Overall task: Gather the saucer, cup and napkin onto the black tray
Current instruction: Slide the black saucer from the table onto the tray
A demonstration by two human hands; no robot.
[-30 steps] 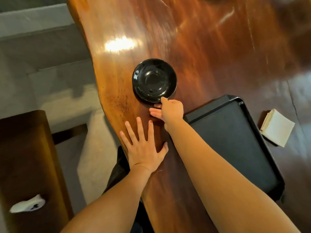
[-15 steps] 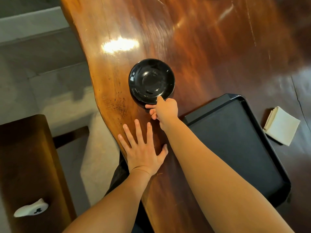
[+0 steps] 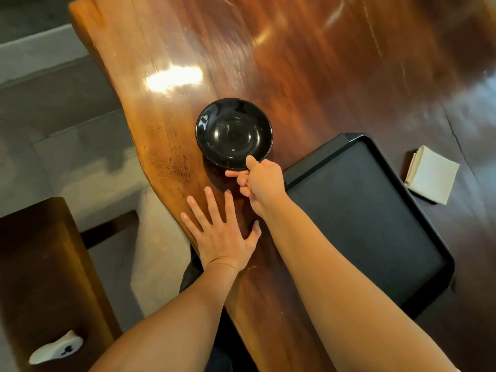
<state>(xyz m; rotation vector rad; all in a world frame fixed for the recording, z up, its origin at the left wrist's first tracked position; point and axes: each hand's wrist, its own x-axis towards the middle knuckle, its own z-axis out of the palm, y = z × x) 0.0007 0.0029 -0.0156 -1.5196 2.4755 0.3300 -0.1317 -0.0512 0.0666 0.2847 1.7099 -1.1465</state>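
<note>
the far side of the polished wooden tabletop [image 3: 308, 65] is smeared with blur and glare, so its grain there is hard to read. the cup named in the task cannot be found anywhere in the head view. the near corner of the black tray [image 3: 434, 234] fades into shadow, and the right forearm crosses in front of its left edge. a small white object [image 3: 55, 349] on the dark bench [image 3: 40, 277] at lower left is too blurred to name. the person's dark clothing shows only as a sliver between the arms.

the black saucer [image 3: 233, 134] sits near the tabletop's left edge, just beyond the tray's far-left corner and apart from it. the right hand [image 3: 264, 181] has its grip pinched on the saucer's near rim, thumb on top and fingers curled beneath; the fingertips under the rim are hidden. whether the saucer is lifted clear of the wood cannot be told. the left hand [image 3: 222, 234] lies flat with fingers spread on the tabletop, holding nothing. the folded white napkin [image 3: 432, 174] lies on the tabletop just right of the tray, not touching it.

compared with half a second ago, the grip on the rim looks the same and the left hand has stayed planted; the saucer, tray and napkin keep their relative places, with only the camera framing shifted slightly.
</note>
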